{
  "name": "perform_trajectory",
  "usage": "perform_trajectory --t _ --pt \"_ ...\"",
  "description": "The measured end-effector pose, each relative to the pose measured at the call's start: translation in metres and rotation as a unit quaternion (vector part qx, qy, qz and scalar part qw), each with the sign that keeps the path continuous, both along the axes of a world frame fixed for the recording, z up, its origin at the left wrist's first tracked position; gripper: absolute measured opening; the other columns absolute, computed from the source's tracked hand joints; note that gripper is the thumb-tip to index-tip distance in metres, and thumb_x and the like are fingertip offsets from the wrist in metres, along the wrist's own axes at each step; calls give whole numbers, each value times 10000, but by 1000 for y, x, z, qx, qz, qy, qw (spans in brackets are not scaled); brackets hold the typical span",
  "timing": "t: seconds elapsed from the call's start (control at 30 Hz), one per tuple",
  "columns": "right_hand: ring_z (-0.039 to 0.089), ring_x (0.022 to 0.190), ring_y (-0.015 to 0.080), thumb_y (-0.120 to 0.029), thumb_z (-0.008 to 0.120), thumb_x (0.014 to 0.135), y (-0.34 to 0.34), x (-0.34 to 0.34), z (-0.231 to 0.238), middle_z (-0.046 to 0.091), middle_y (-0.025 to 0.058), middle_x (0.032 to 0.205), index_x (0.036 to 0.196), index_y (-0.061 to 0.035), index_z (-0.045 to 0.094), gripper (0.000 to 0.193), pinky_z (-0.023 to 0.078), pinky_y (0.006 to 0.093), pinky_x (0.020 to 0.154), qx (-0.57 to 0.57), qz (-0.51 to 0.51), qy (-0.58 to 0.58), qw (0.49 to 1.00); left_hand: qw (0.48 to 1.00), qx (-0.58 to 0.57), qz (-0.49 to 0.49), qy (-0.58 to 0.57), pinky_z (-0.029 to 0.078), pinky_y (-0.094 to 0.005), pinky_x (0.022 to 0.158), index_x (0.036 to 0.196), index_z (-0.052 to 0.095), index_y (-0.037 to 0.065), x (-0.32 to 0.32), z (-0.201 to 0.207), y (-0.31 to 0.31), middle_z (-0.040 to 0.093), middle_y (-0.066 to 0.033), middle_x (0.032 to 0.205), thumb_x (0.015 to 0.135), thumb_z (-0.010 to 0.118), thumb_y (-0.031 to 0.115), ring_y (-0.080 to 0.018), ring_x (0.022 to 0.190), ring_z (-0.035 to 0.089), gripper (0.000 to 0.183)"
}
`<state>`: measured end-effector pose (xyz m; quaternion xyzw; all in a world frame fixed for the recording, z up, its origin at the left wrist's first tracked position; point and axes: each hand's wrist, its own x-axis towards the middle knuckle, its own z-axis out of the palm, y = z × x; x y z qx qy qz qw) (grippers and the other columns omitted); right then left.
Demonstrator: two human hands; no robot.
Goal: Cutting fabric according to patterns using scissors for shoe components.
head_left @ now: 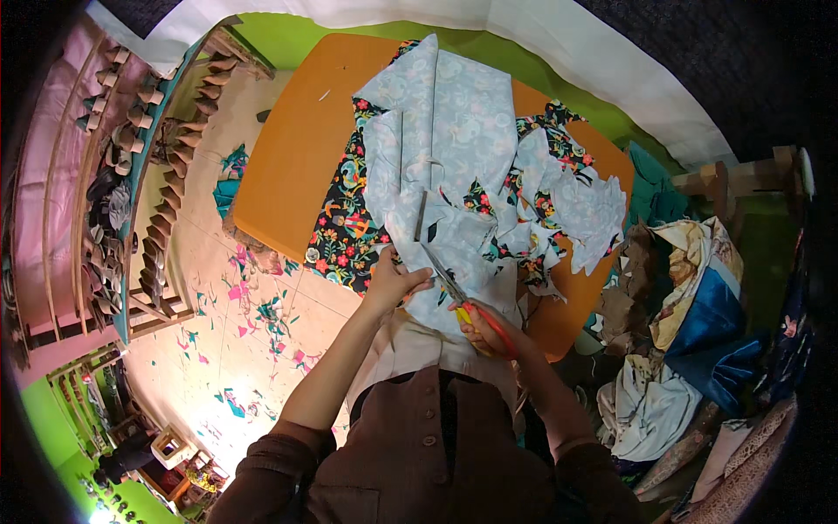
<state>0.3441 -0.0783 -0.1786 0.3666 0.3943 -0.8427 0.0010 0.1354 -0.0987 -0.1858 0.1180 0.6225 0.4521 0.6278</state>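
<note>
In my right hand (485, 330) is a pair of scissors (449, 281) with red and yellow handles. Their blades are spread and reach up over the pale back side of a floral fabric (471, 113). Near the fabric's lower left edge, my left hand (394, 278) pinches the cloth, just left of the blades. The same fabric shows its black side with bright flowers (340, 236) where it is turned over. Jagged cut pieces (583, 205) of it lie heaped to the right. All of this rests on an orange table (284, 148).
A rack of shoe lasts (161, 231) stands at the left. Teal and pink scraps (275, 319) litter the tiled floor. Heaped cloth, including a blue piece (707, 323) and a white piece (650, 406), lies at the right. Teal fabric (650, 188) hangs beyond the table's right edge.
</note>
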Motion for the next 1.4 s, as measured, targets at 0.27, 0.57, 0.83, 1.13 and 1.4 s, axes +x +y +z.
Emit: perform_trajectory --t 0.27,0.57,0.83,1.13,1.4 --pt "279 489 15 -468 409 834 0 -2 -14 347 -35 661 1121 -85 407 478 253 144 425 -52 -8 6 999 1000 1 5 -29 498 -219 506 1104 259 -40 1 4 0 517 -95 716 687 644 -3 -149 553 570 569" --pt "366 497 58 -342 410 869 9 -2 -3 383 -37 583 954 -48 520 324 328 222 453 15 5 -29 999 999 -10 16 -41 520 -252 622 1043 376 -16 -2 0 -4 552 -102 891 760 574 44 -157 724 587 351" --pt "497 808 200 -348 423 847 0 1 -25 537 107 843 1027 -27 487 374 389 315 740 161 70 -63 982 996 14 89 -26 444 -174 536 856 523 31 0 0 -5 566 -20 729 814 544 164 -57 586 527 140" --pt "491 853 177 -340 423 854 -7 -3 -29 515 95 896 1081 -57 450 364 384 265 755 167 11 -2 986 998 19 65 -4 482 -202 574 844 506 2 3 3 -8 574 -43 717 815 539 147 -86 601 556 152" --pt "330 450 36 -491 413 824 3 -11 -19 374 -39 590 1007 -50 489 484 267 189 396 -99 -67 39 992 998 2 62 -6 453 -170 526 816 497 48 4 4 -6 556 -5 724 810 547 145 -56 570 528 110"
